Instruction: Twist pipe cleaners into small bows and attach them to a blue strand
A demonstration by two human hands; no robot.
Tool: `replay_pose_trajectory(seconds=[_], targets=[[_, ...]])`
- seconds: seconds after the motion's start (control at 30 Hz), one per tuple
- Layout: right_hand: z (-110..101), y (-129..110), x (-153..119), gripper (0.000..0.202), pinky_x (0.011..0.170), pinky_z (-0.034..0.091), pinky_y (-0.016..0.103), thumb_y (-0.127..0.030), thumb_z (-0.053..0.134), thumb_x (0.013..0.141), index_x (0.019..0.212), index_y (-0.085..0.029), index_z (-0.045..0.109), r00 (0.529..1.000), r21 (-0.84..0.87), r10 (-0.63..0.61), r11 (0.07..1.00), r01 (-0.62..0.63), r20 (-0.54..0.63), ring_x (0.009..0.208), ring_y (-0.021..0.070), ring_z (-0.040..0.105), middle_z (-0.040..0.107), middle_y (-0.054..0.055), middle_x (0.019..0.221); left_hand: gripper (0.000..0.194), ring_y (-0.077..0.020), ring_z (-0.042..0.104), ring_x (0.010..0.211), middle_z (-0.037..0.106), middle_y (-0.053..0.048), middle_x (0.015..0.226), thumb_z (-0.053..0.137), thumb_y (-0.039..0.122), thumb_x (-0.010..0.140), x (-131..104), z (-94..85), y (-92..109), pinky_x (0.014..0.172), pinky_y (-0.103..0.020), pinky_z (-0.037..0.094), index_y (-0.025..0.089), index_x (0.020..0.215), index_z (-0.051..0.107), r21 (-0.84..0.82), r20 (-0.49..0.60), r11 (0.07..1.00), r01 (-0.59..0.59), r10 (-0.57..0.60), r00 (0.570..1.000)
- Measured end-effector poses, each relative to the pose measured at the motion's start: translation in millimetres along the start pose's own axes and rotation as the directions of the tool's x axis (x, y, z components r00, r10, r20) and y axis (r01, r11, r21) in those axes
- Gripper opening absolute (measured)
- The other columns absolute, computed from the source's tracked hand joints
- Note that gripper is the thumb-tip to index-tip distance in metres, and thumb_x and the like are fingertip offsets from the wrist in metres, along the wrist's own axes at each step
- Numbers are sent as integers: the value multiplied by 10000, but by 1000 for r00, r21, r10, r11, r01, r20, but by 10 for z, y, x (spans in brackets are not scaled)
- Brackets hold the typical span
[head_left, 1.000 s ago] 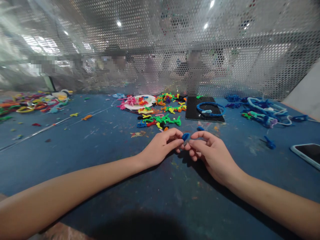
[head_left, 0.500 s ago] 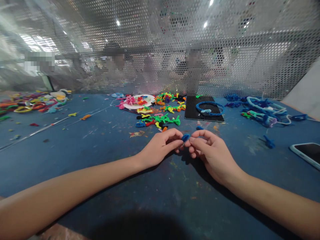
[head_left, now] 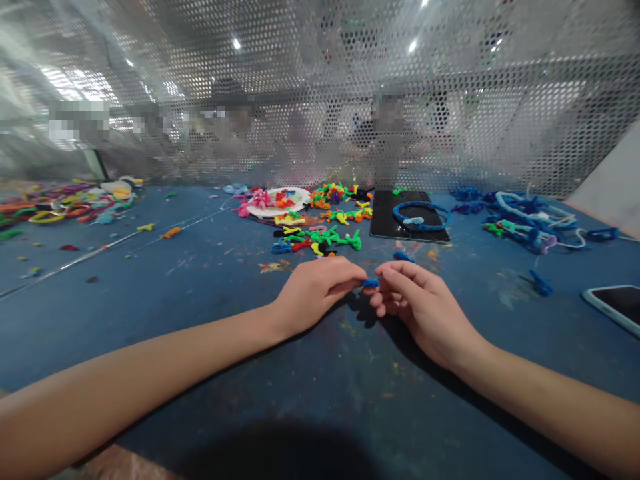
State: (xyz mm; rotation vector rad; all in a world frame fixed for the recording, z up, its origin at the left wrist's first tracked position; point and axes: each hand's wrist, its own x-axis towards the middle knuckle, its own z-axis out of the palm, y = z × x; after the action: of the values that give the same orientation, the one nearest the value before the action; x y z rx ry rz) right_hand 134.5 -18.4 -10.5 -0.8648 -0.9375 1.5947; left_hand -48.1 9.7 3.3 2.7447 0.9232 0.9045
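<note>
Low over the blue table [head_left: 320, 373], my left hand [head_left: 320, 287] pinches a small blue fuzzy piece [head_left: 371, 283] between thumb and fingertips. The piece points right, toward my right hand [head_left: 425, 300]. My right hand is closed, thumb against index finger, right at the piece's other end; whether it grips that end is hard to make out. Just beyond the hands lies another short blue piece [head_left: 403, 257]. A blue braided ring [head_left: 447, 217] with a light blue part rests on a black flat panel [head_left: 385, 230].
Colourful fuzzy pieces [head_left: 335, 237] and a white plate [head_left: 303, 197] lie beyond my hands. Blue coils [head_left: 535, 213] and a phone [head_left: 617, 303] are at the right. More coloured pieces [head_left: 75, 207] sit far left. A perforated metal screen [head_left: 320, 93] stands behind.
The small blue piece has turned from slanted to nearly level. My left fingers have rolled over it, and my right fingertips have shifted slightly.
</note>
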Motion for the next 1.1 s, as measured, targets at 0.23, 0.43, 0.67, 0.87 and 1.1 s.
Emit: replay_pose_trajectory(seconds=[0.23,0.43,0.67,0.87,1.1], targets=[[-5,8,9,229,566,527,220,-270,745,704,845,-155,606,998,-54,30,998,-27,55,587,108,640,655,-7,667,255,-152,609,712,715,-40,861,413,196,955,3,-72,-50,633,-258,452,170,944,666,348,-1,900,-264,282,959],[-18,12,-8,282,601,540,219,-193,736,675,903,-163,573,997,-57,25,998,-21,68,661,133,682,695,12,685,204,-138,632,768,719,-32,884,458,198,945,-3,-54,-74,696,-245,480,173,943,660,272,-40,940,-205,224,974],[-4,9,6,265,609,558,214,-179,724,677,880,-168,554,997,-59,37,998,-33,74,649,122,688,707,17,705,140,-126,638,762,721,-31,866,517,184,920,6,-11,-101,695,-225,477,151,934,652,146,-51,978,-151,160,986],[-33,66,24,296,666,579,243,-214,747,698,905,-182,538,995,-50,16,999,-11,97,742,146,705,720,24,778,185,-135,648,775,719,-38,877,474,190,938,10,-33,-87,704,-236,485,148,935,654,202,-32,954,-223,234,972],[-47,93,38,312,728,579,285,-261,748,708,937,-210,542,993,-59,-20,998,26,113,810,153,694,716,29,916,198,-147,633,735,725,-39,901,476,182,935,10,-58,-52,654,-256,471,170,948,673,339,-19,898,-282,307,952]])
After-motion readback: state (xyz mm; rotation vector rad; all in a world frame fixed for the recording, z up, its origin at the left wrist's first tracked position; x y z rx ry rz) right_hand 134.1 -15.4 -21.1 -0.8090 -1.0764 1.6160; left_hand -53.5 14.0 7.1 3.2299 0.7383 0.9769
